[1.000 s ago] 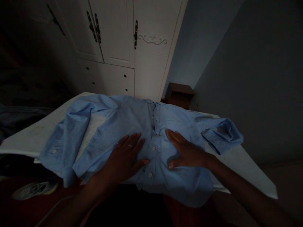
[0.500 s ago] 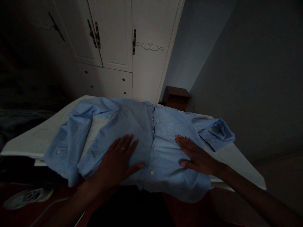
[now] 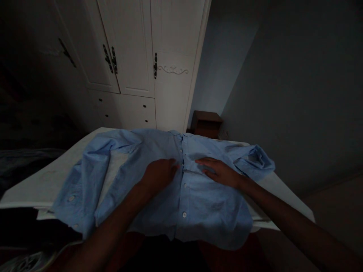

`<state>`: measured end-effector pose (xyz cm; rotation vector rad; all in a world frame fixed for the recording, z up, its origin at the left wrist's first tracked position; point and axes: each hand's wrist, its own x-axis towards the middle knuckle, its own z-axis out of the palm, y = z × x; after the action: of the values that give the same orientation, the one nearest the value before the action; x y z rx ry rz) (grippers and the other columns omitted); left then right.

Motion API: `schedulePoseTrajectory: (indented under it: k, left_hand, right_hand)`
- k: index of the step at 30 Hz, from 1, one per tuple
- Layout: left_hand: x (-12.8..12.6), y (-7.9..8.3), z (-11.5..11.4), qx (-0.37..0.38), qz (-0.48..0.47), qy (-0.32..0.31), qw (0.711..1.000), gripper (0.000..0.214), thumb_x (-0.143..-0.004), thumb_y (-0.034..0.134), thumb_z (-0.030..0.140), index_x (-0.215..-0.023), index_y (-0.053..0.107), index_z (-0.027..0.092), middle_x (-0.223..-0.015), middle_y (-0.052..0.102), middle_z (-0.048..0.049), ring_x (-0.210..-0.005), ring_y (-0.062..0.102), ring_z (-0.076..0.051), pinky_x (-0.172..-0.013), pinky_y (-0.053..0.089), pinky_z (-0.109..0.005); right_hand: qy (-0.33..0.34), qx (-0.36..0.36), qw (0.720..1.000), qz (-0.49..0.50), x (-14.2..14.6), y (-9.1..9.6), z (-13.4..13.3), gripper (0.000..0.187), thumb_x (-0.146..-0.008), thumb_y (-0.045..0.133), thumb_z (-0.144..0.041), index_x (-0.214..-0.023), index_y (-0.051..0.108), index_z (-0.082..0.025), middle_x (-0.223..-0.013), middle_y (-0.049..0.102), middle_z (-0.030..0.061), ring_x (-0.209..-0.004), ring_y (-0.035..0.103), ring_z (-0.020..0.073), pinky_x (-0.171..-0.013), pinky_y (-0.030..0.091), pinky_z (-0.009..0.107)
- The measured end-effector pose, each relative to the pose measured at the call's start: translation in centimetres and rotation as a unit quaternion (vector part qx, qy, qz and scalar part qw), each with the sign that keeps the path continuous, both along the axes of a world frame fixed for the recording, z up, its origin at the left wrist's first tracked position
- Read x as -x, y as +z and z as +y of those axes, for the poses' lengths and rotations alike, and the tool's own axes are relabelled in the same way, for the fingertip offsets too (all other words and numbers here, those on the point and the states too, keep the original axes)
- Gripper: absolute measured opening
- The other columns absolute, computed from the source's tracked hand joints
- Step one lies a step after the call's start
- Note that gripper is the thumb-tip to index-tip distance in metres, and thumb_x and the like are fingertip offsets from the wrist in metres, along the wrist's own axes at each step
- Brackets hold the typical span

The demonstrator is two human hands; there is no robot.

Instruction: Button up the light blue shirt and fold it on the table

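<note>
A light blue button-up shirt (image 3: 210, 211) lies front up on a white board or tabletop (image 3: 34, 185), its collar at the far side and its hem hanging over the near edge. My left hand (image 3: 160, 173) is over the shirt's left half, just beside the button placket, its fingers loosely bent and slightly blurred. I see nothing held in it. On the other side of the placket, my right hand (image 3: 218, 172) hovers at or just over the chest, fingers stretched out and thumb apart. White buttons (image 3: 184, 214) show down the lower placket.
A white wardrobe (image 3: 133, 68) with dark handles and drawers stands behind the table. Right of it are a small brown cabinet (image 3: 207, 118) and a grey wall (image 3: 297, 94). A shoe (image 3: 25, 262) is partly visible on the floor at lower left.
Both hands have moved from lying flat on the shirt's lower front up and inward to the placket. The left fingers have bent. The camera view has tilted slightly upward.
</note>
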<state>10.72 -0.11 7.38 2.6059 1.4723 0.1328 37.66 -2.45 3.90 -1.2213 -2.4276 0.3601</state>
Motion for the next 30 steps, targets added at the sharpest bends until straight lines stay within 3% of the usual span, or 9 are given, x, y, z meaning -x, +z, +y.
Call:
schedulePoseTrajectory:
  k: [4,9,14,18,24,27,30]
  left_hand:
    - [-2.2,-0.5,4.5,0.018,-0.072,-0.121,0.990,0.030,-0.092,0.044,0.023,-0.095,0.074,0.020,-0.096,0.075,-0.0086,-0.090,0.069,-0.023,-0.078,0.049,-0.031]
    - [-1.9,-2.4,9.4,0.151,-0.151,-0.245,0.946,0.012,-0.076,0.068,0.023,-0.084,0.076,0.018,-0.073,0.072,-0.0008,-0.073,0.067,-0.017,-0.066,0.045,-0.022]
    - [-1.4,-4.3,10.8,0.241,-0.209,-0.234,0.918,0.026,-0.072,0.075,0.030,-0.094,0.077,0.017,-0.075,0.073,-0.0011,-0.070,0.065,-0.014,-0.064,0.044,-0.020]
    - [-1.2,-5.5,10.7,0.243,-0.245,-0.245,0.906,0.022,-0.076,0.071,0.033,-0.091,0.078,0.018,-0.080,0.073,-0.0026,-0.072,0.063,-0.013,-0.067,0.044,-0.020]
    - [-1.0,-6.5,10.3,0.244,-0.300,-0.213,0.897,0.020,-0.072,0.076,0.031,-0.087,0.077,0.017,-0.076,0.068,-0.0008,-0.070,0.059,-0.012,-0.066,0.043,-0.020]
    - [-1.1,-6.6,10.0,0.246,-0.309,-0.193,0.898,0.018,-0.071,0.077,0.028,-0.085,0.077,0.017,-0.075,0.068,-0.0003,-0.071,0.060,-0.012,-0.067,0.043,-0.021]
    - [-1.2,-6.5,9.6,0.234,-0.312,-0.169,0.905,0.015,-0.071,0.077,0.025,-0.084,0.076,0.018,-0.076,0.069,0.0002,-0.071,0.061,-0.012,-0.066,0.043,-0.021]
  right_hand:
    - [0.006,-0.002,0.998,-0.059,3.7,0.6,2.9,0.038,-0.092,0.052,-0.019,-0.129,0.055,-0.020,-0.115,0.070,0.0094,-0.097,0.069,0.0214,-0.090,0.053,0.039]
    - [0.031,0.019,0.994,-0.102,4.7,0.5,6.1,0.035,-0.083,0.067,-0.018,-0.117,0.057,-0.017,-0.101,0.070,0.0070,-0.090,0.067,0.0213,-0.081,0.052,0.034]
    - [0.078,-0.030,0.994,-0.072,3.1,0.1,8.5,0.018,-0.090,0.057,-0.016,-0.107,0.065,-0.017,-0.096,0.067,0.0070,-0.087,0.064,0.0176,-0.079,0.051,0.030]
    - [0.092,-0.066,0.990,-0.078,2.6,-0.5,8.5,0.023,-0.098,0.047,-0.024,-0.102,0.069,-0.018,-0.095,0.064,0.0079,-0.085,0.062,0.0170,-0.076,0.052,0.030]
    - [0.120,-0.009,0.990,-0.075,3.5,0.1,6.8,0.035,-0.089,0.051,-0.013,-0.121,0.060,-0.022,-0.116,0.063,0.0074,-0.102,0.063,0.0180,-0.090,0.052,0.034]
    - [0.105,0.023,0.990,-0.094,3.7,0.4,6.4,0.030,-0.088,0.058,-0.020,-0.118,0.059,-0.021,-0.109,0.067,0.0064,-0.097,0.065,0.0202,-0.087,0.053,0.037]
    - [0.096,-0.003,0.990,-0.100,3.8,-0.1,6.4,0.018,-0.091,0.058,-0.024,-0.108,0.061,-0.020,-0.098,0.069,0.0042,-0.087,0.066,0.0184,-0.080,0.052,0.032]
